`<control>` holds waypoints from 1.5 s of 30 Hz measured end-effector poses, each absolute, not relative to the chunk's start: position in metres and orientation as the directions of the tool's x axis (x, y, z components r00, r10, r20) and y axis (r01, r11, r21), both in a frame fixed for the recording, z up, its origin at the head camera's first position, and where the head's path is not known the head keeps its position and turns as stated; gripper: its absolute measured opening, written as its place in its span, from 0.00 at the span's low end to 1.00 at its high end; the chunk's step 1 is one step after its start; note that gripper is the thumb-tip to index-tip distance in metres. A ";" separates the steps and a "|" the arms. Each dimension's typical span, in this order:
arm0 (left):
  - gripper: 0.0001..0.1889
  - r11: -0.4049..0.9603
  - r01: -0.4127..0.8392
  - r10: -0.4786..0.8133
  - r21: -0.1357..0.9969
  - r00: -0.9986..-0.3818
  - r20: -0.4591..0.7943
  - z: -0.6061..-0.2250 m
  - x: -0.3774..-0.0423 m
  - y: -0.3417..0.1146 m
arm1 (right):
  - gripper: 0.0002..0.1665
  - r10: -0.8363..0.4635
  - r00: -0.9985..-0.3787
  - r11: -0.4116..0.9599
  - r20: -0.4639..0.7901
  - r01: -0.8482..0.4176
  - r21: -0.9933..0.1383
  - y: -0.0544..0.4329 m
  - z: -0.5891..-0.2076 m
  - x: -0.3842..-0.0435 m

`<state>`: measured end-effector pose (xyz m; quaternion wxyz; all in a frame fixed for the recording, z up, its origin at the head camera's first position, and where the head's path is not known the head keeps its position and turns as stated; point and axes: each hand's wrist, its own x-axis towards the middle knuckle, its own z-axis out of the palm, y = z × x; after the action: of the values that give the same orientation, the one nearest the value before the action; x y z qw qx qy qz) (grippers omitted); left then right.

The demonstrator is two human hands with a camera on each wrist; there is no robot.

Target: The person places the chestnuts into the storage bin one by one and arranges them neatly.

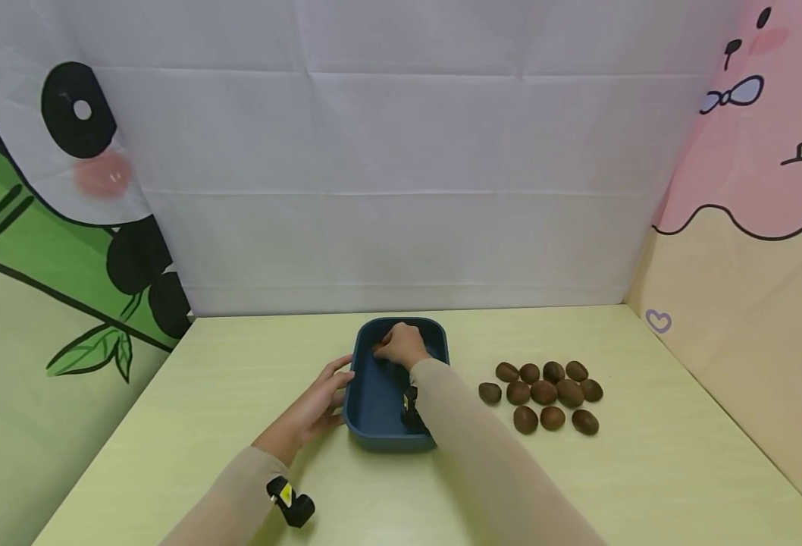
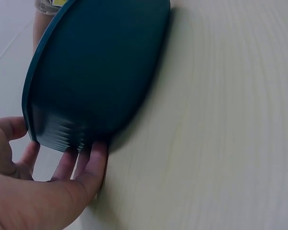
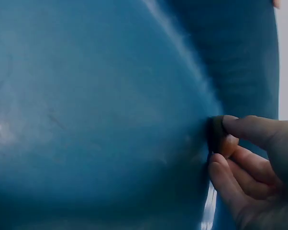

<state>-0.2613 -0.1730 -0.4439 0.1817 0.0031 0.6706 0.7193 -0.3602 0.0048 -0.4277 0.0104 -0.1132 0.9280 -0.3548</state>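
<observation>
Head view: the right hand (image 1: 402,345) is down inside the blue tray (image 1: 377,409), the left hand (image 1: 319,402) at its left side, twelve chestnuts (image 1: 543,392) grouped rightward on the table (image 1: 646,470). Left wrist: fingertips touching the outer wall, unclasped. Right wrist: pinching one chestnut (image 3: 230,144) beside the inner wall!

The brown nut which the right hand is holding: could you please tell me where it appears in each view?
Head: too small to make out clearly; the right hand is at lower centre, inside the blue container.
Left wrist: not visible.
Right wrist: the brown nut is right of centre, between the fingertips.
Shared landmark: the blue container, in all three.
</observation>
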 end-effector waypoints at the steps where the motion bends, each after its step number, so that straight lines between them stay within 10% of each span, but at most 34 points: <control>1: 0.29 -0.035 -0.257 0.264 0.966 -0.934 -0.239 -0.444 -0.261 -0.173 | 0.09 -0.212 -0.975 0.721 0.069 -0.204 -0.663 0.004 -0.429 -0.360; 15: 0.30 -0.033 -0.252 0.258 0.967 -0.937 -0.235 -0.445 -0.261 -0.173 | 0.30 -0.323 -0.945 0.809 -0.043 -0.252 -0.531 0.009 -0.414 -0.369; 22: 0.29 -0.031 -0.245 0.267 0.969 -0.936 -0.228 -0.446 -0.259 -0.175 | 0.15 -0.435 -0.886 0.830 -0.159 -0.326 -0.453 0.022 -0.378 -0.361; 28: 0.29 -0.033 -0.240 0.269 0.970 -0.937 -0.223 -0.443 -0.259 -0.173 | 0.28 -0.491 -0.859 0.805 -0.143 -0.385 -0.453 0.041 -0.353 -0.350; 45: 0.31 -0.026 -0.241 0.261 0.970 -0.939 -0.226 -0.443 -0.258 -0.174 | 0.22 -0.575 -0.817 0.706 -0.046 -0.468 -0.531 0.137 -0.346 -0.320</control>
<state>-0.2585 -0.1737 -0.4435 0.1749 0.0073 0.6754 0.7163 -0.3201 0.1367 -0.3461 0.1045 -0.2842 0.9177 -0.2570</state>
